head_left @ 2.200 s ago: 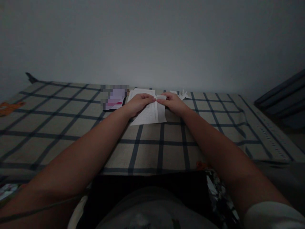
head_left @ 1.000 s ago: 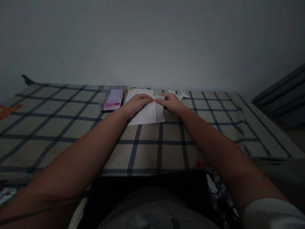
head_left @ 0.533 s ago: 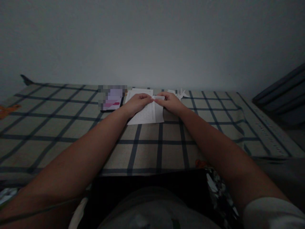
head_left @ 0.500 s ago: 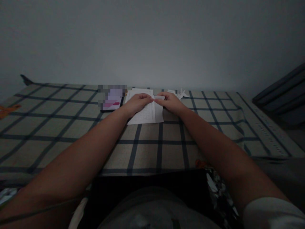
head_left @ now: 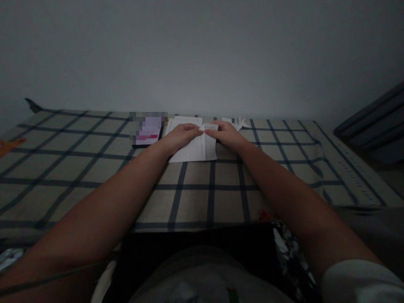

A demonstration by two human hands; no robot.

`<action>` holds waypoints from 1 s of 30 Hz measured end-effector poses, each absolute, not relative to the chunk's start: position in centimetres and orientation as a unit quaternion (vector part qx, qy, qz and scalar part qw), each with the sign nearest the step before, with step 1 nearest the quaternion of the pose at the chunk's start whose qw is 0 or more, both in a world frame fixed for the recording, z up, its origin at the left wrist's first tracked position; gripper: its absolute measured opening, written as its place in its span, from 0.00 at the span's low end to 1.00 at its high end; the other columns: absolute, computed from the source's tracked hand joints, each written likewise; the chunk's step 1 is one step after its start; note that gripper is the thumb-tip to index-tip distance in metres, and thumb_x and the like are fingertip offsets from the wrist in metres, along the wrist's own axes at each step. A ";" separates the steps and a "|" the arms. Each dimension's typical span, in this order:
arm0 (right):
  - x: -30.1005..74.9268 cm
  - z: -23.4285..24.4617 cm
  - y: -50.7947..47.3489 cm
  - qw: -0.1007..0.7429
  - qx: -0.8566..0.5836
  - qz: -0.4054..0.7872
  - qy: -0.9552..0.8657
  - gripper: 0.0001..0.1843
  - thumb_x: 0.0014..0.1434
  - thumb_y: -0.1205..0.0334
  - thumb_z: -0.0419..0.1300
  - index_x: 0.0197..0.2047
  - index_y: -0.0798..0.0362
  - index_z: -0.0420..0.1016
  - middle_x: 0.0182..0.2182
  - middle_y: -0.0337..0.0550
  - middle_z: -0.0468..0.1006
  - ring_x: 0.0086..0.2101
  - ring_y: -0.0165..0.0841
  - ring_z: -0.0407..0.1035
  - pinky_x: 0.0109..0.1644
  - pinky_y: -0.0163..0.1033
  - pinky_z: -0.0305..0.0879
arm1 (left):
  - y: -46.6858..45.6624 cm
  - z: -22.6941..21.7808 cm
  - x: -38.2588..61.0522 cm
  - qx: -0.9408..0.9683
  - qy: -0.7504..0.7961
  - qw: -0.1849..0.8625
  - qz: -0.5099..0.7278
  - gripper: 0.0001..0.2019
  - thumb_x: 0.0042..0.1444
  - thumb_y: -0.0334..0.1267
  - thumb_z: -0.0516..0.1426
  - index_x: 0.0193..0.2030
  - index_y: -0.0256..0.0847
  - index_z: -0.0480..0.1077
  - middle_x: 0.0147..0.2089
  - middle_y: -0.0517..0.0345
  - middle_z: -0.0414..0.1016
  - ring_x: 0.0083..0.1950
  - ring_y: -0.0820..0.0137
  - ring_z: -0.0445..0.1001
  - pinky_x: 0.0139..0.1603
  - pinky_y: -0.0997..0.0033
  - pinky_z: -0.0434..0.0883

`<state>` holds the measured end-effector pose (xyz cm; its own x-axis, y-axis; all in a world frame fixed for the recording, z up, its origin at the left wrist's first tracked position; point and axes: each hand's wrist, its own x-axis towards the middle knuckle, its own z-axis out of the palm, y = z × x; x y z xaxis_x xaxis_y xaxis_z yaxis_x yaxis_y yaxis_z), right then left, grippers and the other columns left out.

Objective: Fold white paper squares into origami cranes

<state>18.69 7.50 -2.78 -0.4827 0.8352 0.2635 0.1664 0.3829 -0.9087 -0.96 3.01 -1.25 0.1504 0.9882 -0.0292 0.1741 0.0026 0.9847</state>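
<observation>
A white printed sheet of paper (head_left: 193,152) lies on the checked cloth, with a crease line down its right part. My left hand (head_left: 181,138) rests over its middle, thumb and fingers pinched on the paper near the crease. Facing it, my right hand (head_left: 226,134) grips the sheet's right-hand part between thumb and fingers. A small raised flap (head_left: 211,126) of paper shows between the thumb and fingers of my right hand. The fingertips of both hands nearly meet at the crease.
A phone or tablet (head_left: 150,128) with a partly blurred screen lies left of the paper. White folded paper pieces (head_left: 240,123) sit behind my right hand. The checked cloth (head_left: 195,202) covers the surface up to the grey wall (head_left: 202,54). Orange material (head_left: 11,146) lies far left.
The paper flap at my right hand stands out more, and the right fingers have shifted slightly back behind it. My left hand holds nearly the same place.
</observation>
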 end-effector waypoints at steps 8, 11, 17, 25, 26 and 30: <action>18.7 -2.4 7.4 0.368 -0.331 0.468 -0.732 0.12 0.53 0.56 0.67 0.35 0.55 0.76 0.30 0.39 0.75 0.32 0.31 0.66 0.37 0.37 0.62 | 3.7 -1.9 -1.4 0.598 0.490 0.476 0.419 0.10 0.48 0.44 0.65 0.32 0.40 0.75 0.28 0.61 0.73 0.27 0.73 0.66 0.27 0.74 0.62; 18.7 -2.3 7.3 0.365 -0.331 0.473 -0.730 0.12 0.53 0.56 0.67 0.34 0.55 0.75 0.30 0.40 0.76 0.32 0.31 0.67 0.36 0.37 0.62 | 3.7 -1.9 -1.4 0.601 0.499 0.468 0.413 0.10 0.49 0.44 0.64 0.31 0.41 0.75 0.26 0.61 0.71 0.26 0.73 0.65 0.27 0.74 0.61; 18.6 -2.1 6.9 0.375 -0.346 0.422 -0.750 0.14 0.54 0.53 0.66 0.36 0.55 0.77 0.30 0.39 0.76 0.31 0.31 0.66 0.35 0.36 0.61 | 3.6 -1.7 -1.1 0.570 0.483 0.501 0.437 0.09 0.46 0.42 0.66 0.31 0.40 0.74 0.27 0.61 0.71 0.26 0.74 0.65 0.27 0.74 0.62; 18.6 -2.3 7.0 0.381 -0.324 0.483 -0.719 0.13 0.52 0.54 0.68 0.37 0.54 0.77 0.34 0.41 0.79 0.35 0.33 0.71 0.41 0.38 0.68 | 3.4 -1.5 -1.1 0.578 0.505 0.481 0.425 0.10 0.47 0.44 0.65 0.29 0.41 0.72 0.25 0.61 0.70 0.25 0.73 0.65 0.26 0.73 0.61; 18.5 -2.5 7.1 0.380 -0.319 0.501 -0.709 0.14 0.52 0.55 0.68 0.39 0.54 0.78 0.35 0.42 0.80 0.36 0.33 0.72 0.42 0.39 0.69 | 3.4 -1.5 -1.1 0.576 0.508 0.479 0.425 0.10 0.47 0.45 0.65 0.30 0.42 0.72 0.25 0.61 0.70 0.25 0.73 0.65 0.25 0.73 0.61; 18.5 -2.9 7.4 0.382 -0.308 0.529 -0.692 0.14 0.52 0.56 0.69 0.41 0.55 0.79 0.39 0.45 0.83 0.39 0.34 0.74 0.47 0.41 0.70 | 3.5 -1.7 -1.1 0.562 0.503 0.494 0.433 0.10 0.47 0.44 0.65 0.30 0.42 0.72 0.26 0.61 0.71 0.26 0.73 0.67 0.26 0.73 0.62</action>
<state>18.51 7.41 -2.89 -0.5178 0.8310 0.2034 0.0226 0.2510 -0.9677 -1.11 3.47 -1.71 0.1193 0.9928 -0.0107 0.1371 -0.0058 0.9905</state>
